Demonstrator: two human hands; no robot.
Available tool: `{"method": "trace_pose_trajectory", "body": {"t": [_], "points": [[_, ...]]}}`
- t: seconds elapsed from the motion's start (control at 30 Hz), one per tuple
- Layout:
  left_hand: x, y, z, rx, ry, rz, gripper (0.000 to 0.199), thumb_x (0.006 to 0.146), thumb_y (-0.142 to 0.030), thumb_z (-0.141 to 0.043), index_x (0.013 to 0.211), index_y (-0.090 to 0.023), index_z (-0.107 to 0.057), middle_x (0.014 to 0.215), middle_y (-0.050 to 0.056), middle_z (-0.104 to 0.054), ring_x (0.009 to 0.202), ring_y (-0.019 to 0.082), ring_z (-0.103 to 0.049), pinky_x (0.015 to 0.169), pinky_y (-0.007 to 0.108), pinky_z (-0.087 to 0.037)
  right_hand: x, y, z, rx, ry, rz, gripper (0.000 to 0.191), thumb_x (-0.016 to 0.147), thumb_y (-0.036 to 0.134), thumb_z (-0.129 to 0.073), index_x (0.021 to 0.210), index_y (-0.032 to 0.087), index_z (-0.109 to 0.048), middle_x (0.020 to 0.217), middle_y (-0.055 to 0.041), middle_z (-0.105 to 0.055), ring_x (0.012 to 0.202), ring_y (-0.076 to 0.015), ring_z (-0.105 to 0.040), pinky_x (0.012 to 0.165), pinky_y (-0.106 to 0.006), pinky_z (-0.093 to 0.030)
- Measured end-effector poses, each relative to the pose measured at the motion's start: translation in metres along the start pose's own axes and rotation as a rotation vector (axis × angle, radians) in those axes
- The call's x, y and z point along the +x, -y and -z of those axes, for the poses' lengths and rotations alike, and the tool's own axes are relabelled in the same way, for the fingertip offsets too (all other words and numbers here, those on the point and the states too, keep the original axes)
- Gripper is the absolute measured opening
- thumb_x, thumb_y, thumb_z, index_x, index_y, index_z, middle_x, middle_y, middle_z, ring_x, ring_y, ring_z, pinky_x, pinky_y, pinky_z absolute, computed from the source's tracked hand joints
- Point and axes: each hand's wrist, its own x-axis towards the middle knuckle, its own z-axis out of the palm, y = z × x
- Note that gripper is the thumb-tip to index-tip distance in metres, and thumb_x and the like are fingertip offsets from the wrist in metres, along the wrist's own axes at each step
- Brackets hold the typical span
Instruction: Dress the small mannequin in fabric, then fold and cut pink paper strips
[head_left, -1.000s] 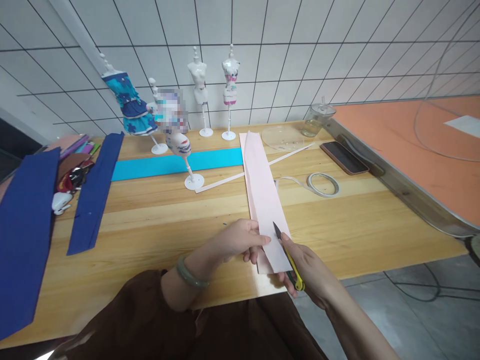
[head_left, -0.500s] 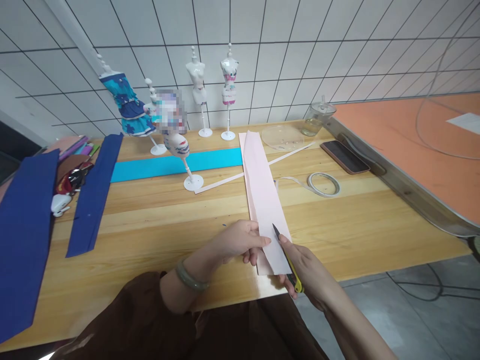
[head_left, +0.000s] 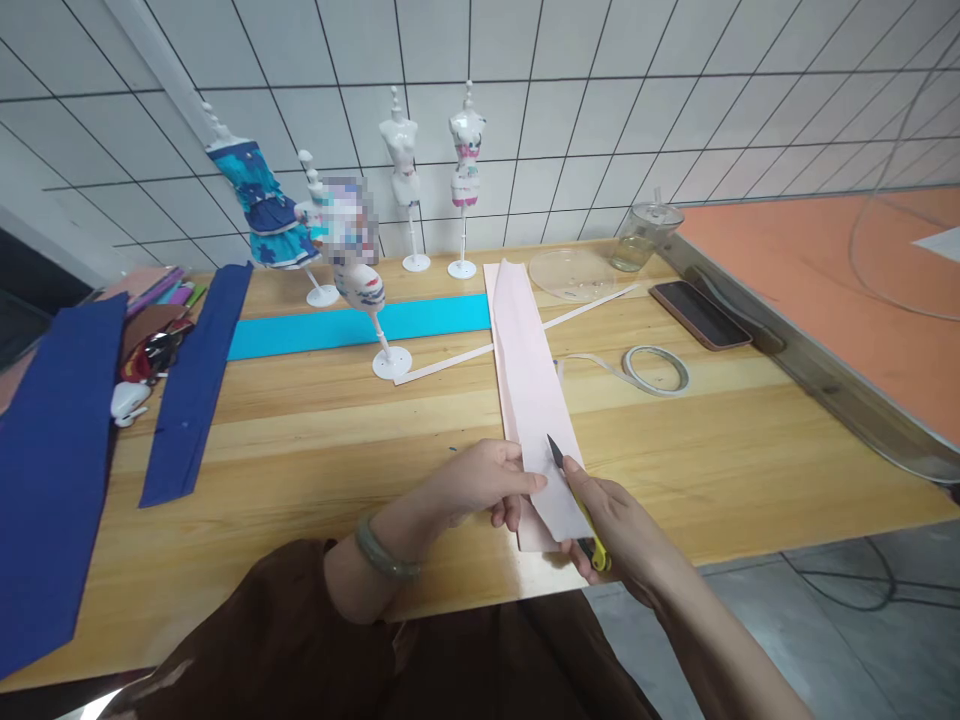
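Note:
A long strip of pale pink fabric (head_left: 529, 370) lies from the back of the wooden table toward its front edge. At its near end my left hand (head_left: 499, 483) pinches the strip's left side, thumb on top and fingers underneath. My right hand (head_left: 604, 510) is closed round small yellow-handled snips (head_left: 600, 553) at the strip's right edge; their dark tip points up and away over the pink fabric. Some right fingers are hidden under the cloth. A bright blue strip (head_left: 442, 317) meets the pink one on its left, and a narrow white strip (head_left: 465, 355) runs beneath it.
Small dress-form mannequins (head_left: 465, 160) stand toward the wall. Dark blue fabric (head_left: 60, 480) covers the left side. To the right are a roll of tape (head_left: 681, 378), a phone (head_left: 701, 315), a clear disc (head_left: 574, 273) and a glass cup (head_left: 634, 250).
The camera view has shifted slightly, moving the scene a little to the right. The snips and my right hand have moved slightly up along the strip; both hands keep their hold.

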Motion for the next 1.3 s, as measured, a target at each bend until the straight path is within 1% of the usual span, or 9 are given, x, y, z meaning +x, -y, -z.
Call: {"method": "trace_pose_trajectory", "body": {"t": [0.13, 0.23, 0.37, 0.47, 0.6, 0.77, 0.9, 1.07, 1.3], "points": [[-0.0001, -0.0007, -0.0006, -0.017, 0.009, -0.004, 0.022, 0.076, -0.035, -0.060, 0.080, -0.013, -0.055, 0.041, -0.003, -0.054, 0.033, 0.007, -0.049, 0.032, 0.014, -0.030, -0.0029, -0.0005, 0.0012, -0.008, 0.033, 0.029, 0.055, 0.083, 0.060, -0.036, 0.059, 0.015, -0.054, 0.039, -0.0008, -0.052, 0.029, -0.0093, -0.044, 0.032, -0.020, -0.035], [-0.0005, -0.0023, -0.0015, -0.018, 0.005, -0.003, 0.021, 0.077, -0.033, -0.060, 0.080, -0.013, -0.055, 0.041, -0.003, -0.054, 0.033, 0.007, -0.049, 0.032, 0.014, -0.029, -0.0033, -0.0015, 0.0022, 0.008, 0.019, 0.026, 0.054, 0.084, 0.060, -0.034, 0.061, 0.015, -0.054, 0.042, -0.0012, -0.054, 0.029, -0.0092, -0.044, 0.031, -0.020, -0.032], [-0.0006, -0.0027, -0.0014, -0.014, 0.008, 0.006, 0.019, 0.078, -0.032, -0.059, 0.080, -0.013, -0.055, 0.041, -0.003, -0.054, 0.032, 0.007, -0.048, 0.032, 0.014, -0.030, 0.0006, -0.0023, 0.0030, 0.007, 0.014, 0.026, 0.053, 0.083, 0.061, -0.036, 0.061, 0.016, -0.054, 0.036, 0.0007, -0.049, 0.029, -0.0098, -0.043, 0.032, -0.020, -0.034], [0.0001, -0.0013, -0.0005, -0.013, 0.019, -0.002, 0.019, 0.078, -0.032, -0.058, 0.080, -0.013, -0.055, 0.041, -0.003, -0.055, 0.032, 0.007, -0.048, 0.032, 0.014, -0.030, 0.0037, -0.0031, 0.0029, 0.006, -0.007, 0.005, 0.053, 0.081, 0.063, -0.038, 0.062, 0.016, -0.054, 0.039, -0.0007, -0.053, 0.030, -0.0102, -0.045, 0.033, -0.020, -0.037], [0.0006, -0.0002, -0.0001, -0.010, 0.011, 0.002, 0.021, 0.078, -0.033, -0.059, 0.082, -0.013, -0.055, 0.041, -0.003, -0.054, 0.032, 0.007, -0.048, 0.032, 0.014, -0.030, 0.0061, -0.0033, 0.0018, -0.015, -0.004, 0.029, 0.056, 0.080, 0.065, -0.038, 0.062, 0.015, -0.057, 0.040, -0.0021, -0.053, 0.030, -0.0112, -0.046, 0.031, -0.020, -0.034], [-0.0004, -0.0009, 0.0001, -0.018, 0.021, -0.004, 0.022, 0.077, -0.034, -0.059, 0.082, -0.013, -0.055, 0.042, -0.003, -0.054, 0.033, 0.007, -0.048, 0.034, 0.015, -0.031, 0.0025, 0.0003, -0.0005, -0.014, -0.045, -0.028, 0.054, 0.081, 0.061, -0.038, 0.058, 0.016, -0.054, 0.036, -0.0007, -0.050, 0.029, -0.0102, -0.044, 0.031, -0.020, -0.035], [-0.0006, -0.0004, 0.0002, -0.021, 0.023, -0.004, 0.021, 0.078, -0.034, -0.058, 0.082, -0.013, -0.055, 0.041, -0.003, -0.054, 0.032, 0.007, -0.047, 0.033, 0.015, -0.031, -0.0026, 0.0028, -0.0010, -0.019, -0.025, -0.026, 0.056, 0.083, 0.061, -0.034, 0.060, 0.015, -0.056, 0.034, -0.0006, -0.048, 0.030, -0.0099, -0.042, 0.031, -0.019, -0.033], [-0.0009, 0.0003, 0.0001, -0.025, 0.017, -0.005, 0.022, 0.077, -0.035, -0.060, 0.082, -0.013, -0.055, 0.041, -0.003, -0.054, 0.033, 0.007, -0.048, 0.032, 0.014, -0.030, 0.0016, 0.0021, 0.0005, -0.004, -0.061, -0.060, 0.050, 0.083, 0.060, -0.037, 0.064, 0.017, -0.055, 0.039, -0.0001, -0.052, 0.032, -0.0110, -0.047, 0.032, -0.019, -0.037], [-0.0012, -0.0016, 0.0003, -0.006, 0.019, 0.003, 0.019, 0.078, -0.033, -0.058, 0.079, -0.014, -0.055, 0.041, -0.003, -0.055, 0.033, 0.007, -0.048, 0.032, 0.014, -0.030, 0.0059, 0.0012, 0.0005, -0.013, -0.017, 0.013, 0.056, 0.084, 0.060, -0.036, 0.061, 0.014, -0.058, 0.042, -0.0031, -0.055, 0.031, -0.0108, -0.047, 0.031, -0.019, -0.036]]}}
